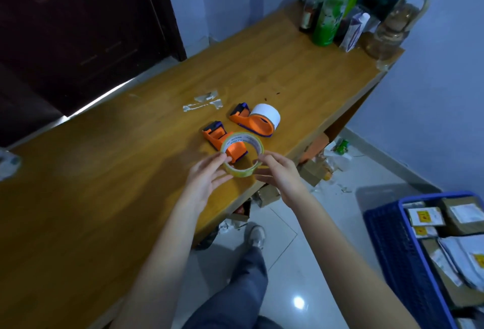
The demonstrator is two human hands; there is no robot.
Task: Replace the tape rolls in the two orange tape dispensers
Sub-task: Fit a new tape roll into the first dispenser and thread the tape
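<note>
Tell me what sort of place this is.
Probably a small parcel-packing room. A blue crate beside the table holds labelled parcels, two orange dispensers lie on the table, and both hands hold a tape roll.

One view is given, taken from head height. The wooden table point(125, 161) is looked down on steeply, close in.

Clear tape roll point(242, 154) over near orange dispenser point(222, 141), white-rolled dispenser point(255, 120) beyond
</note>
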